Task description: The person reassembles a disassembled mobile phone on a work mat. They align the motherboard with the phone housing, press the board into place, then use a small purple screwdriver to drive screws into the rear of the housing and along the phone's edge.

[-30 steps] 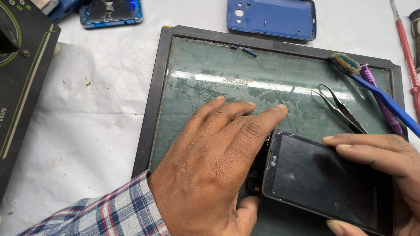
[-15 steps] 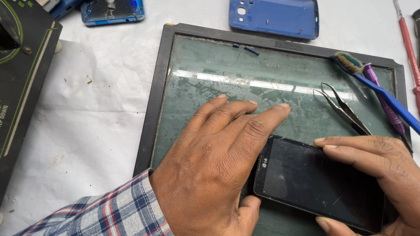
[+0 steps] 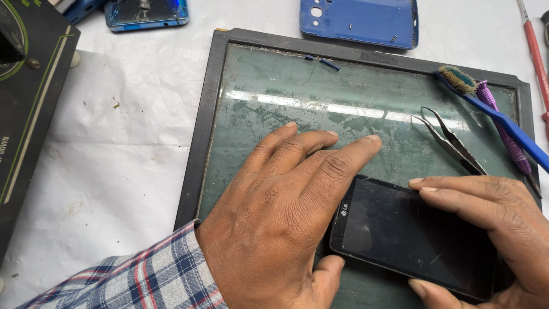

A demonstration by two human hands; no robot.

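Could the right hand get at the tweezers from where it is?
Probably yes: the tweezers lie bare on the glass just beyond the right hand, nothing between them, though it would have to let go of the phone.

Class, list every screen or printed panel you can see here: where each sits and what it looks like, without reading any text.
Phone: dark blank screen, lower right, between both hands.
Cracked phone: blue-edged, glossy, top left.
Black panel: left edge, green and cream lines.
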